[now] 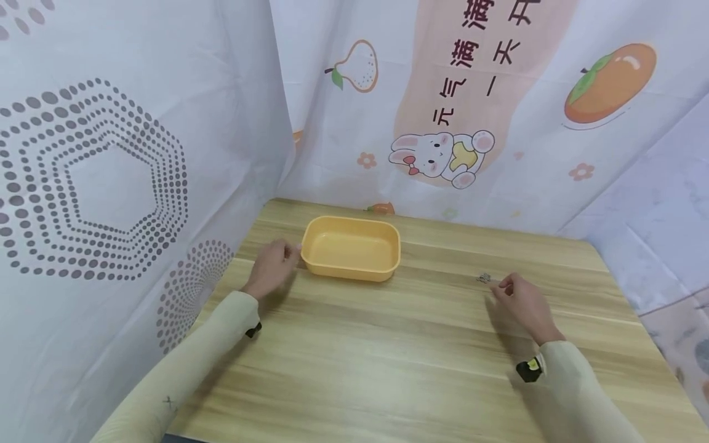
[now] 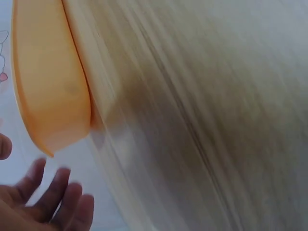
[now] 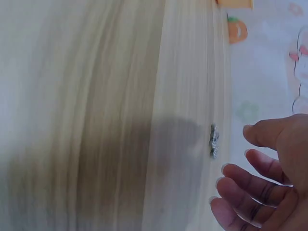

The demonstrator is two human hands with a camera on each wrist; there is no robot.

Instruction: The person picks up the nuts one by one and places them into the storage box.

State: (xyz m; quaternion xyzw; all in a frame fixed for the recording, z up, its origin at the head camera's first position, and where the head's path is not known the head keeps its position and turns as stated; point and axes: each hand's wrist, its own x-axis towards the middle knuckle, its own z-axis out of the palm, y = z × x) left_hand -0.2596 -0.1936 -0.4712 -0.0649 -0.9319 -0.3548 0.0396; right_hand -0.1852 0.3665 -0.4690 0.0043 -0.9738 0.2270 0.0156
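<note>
A shallow yellow plastic tray [image 1: 351,272] stands on the wooden table. My left hand [image 1: 272,269] is at its left end, fingers loosely bent and holding nothing; whether a fingertip touches the rim I cannot tell. The left wrist view has the thumb and fingers [image 2: 60,192] just off the tray's end [image 2: 53,86]. Farther right lies a little heap of small shiny metal pieces [image 1: 484,278], perhaps screws. Close beside them is my right hand [image 1: 523,304]. Its thumb and fingers are spread apart in the right wrist view, with the metal pieces [image 3: 213,141] lying beyond the fingertips.
Behind the table [image 1: 376,351] hangs a white cloth [image 1: 343,141] printed with fruit, a rabbit and writing. Another cloth [image 1: 221,141], with dotted patterns, hangs along the left side. Pale sleeves [image 1: 194,363] cover both arms, and small black devices sit at the wrists.
</note>
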